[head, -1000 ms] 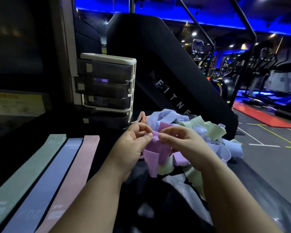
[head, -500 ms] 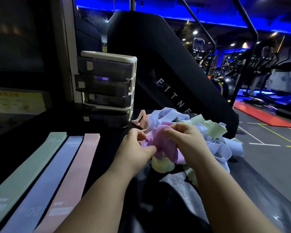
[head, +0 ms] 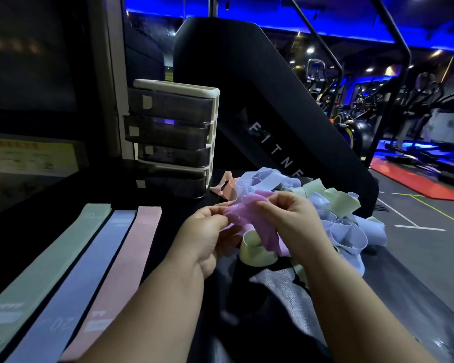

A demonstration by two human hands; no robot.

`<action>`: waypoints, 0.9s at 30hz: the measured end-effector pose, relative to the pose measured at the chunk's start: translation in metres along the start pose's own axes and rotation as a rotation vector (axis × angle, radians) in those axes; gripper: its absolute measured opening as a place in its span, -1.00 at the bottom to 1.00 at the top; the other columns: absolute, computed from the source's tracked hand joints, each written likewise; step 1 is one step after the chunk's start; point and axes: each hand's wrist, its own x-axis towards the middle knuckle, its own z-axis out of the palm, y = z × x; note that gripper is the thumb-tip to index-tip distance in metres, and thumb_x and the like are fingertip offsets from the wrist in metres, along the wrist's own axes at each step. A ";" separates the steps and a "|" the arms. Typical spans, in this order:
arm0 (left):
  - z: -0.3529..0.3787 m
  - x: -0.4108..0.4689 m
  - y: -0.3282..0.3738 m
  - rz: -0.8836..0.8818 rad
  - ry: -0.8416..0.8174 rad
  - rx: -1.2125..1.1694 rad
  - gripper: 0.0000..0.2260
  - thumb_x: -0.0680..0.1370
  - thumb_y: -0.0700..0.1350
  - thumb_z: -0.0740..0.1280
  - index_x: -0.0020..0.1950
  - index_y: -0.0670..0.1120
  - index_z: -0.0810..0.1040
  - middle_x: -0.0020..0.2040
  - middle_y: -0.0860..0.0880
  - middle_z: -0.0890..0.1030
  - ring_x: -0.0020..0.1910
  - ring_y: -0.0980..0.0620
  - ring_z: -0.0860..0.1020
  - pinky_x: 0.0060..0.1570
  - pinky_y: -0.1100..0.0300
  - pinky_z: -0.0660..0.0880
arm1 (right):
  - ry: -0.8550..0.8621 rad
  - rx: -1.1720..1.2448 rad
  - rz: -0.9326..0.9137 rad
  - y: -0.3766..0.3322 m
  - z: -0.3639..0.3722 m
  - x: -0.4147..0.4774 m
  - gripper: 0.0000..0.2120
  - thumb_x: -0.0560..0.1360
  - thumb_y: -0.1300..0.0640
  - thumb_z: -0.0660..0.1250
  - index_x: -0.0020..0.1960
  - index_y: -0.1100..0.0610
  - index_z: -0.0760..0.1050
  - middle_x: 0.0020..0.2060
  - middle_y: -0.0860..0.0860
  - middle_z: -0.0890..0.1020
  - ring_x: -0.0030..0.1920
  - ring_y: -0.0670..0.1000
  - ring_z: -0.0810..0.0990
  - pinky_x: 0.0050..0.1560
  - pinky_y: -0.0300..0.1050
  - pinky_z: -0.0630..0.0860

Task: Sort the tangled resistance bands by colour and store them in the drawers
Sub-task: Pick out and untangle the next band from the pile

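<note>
Change: purple band (head: 249,218) now stretched wider between my hands than half a second ago.
Left hand (head: 207,231): pinches its left end, centre frame.
Right hand (head: 286,218): curled round its right part.
Tangled pile (head: 338,213): just behind, right of centre.

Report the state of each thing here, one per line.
left hand, pinching purple band.
right hand, gripping purple band.
purple band, crumpled between both hands.
tangled pile, unsorted heap.
green band, laid flat.
blue band, laid flat.
pink band, laid flat.
drawer unit, upright, drawers not wide open.
</note>
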 end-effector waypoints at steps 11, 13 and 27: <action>0.000 0.000 0.002 0.054 0.008 -0.033 -0.84 0.61 -0.28 0.22 -0.15 -0.10 0.44 -0.44 -0.02 0.60 -0.41 0.04 0.55 -0.33 0.20 0.48 | 0.047 0.113 0.013 0.013 -0.008 0.010 -0.78 0.42 0.10 0.48 -0.33 0.13 0.52 -0.44 0.00 0.53 -0.38 -0.03 0.45 -0.30 -0.13 0.38; -0.002 0.000 0.003 0.101 -0.016 0.026 -0.87 0.61 -0.25 0.25 -0.14 -0.13 0.47 -0.44 0.00 0.57 -0.46 0.09 0.52 -0.40 0.25 0.50 | 0.039 0.195 0.053 0.015 -0.012 0.013 -0.79 0.42 0.13 0.48 -0.34 0.13 0.53 -0.46 -0.02 0.53 -0.41 -0.04 0.44 -0.31 -0.13 0.37; -0.006 0.006 -0.009 0.192 -0.027 0.424 -0.92 0.50 -0.28 0.42 -0.14 -0.17 0.55 -0.22 -0.11 0.64 -0.25 -0.04 0.60 -0.13 0.04 0.58 | 0.003 0.215 0.047 0.023 -0.018 0.019 -0.81 0.28 0.02 0.45 -0.27 0.14 0.55 -0.39 0.02 0.59 -0.30 0.04 0.51 -0.18 0.01 0.43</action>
